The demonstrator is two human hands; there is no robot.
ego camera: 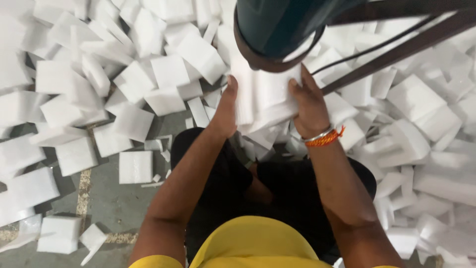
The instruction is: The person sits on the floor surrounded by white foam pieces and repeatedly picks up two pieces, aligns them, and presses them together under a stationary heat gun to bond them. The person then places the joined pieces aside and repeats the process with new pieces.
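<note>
Both hands clamped one upright white foam stack (260, 97): left hand (225, 109) at nine o'clock, right hand (310, 106) at three.

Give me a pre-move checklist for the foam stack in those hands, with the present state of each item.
1. Left hand flat against the side of the stack of white foam slabs: ok.
2. Right hand gripping the opposite side: ok.
3. Slabs in the stack flush with one another: not ok, the lower edges look fanned.
4. Top of the stack visible: not ok, the dark round machine part hides it.
5. Black cable away from the hands: ok.
6. Grey floor free of loose white foam pieces: not ok.
</note>
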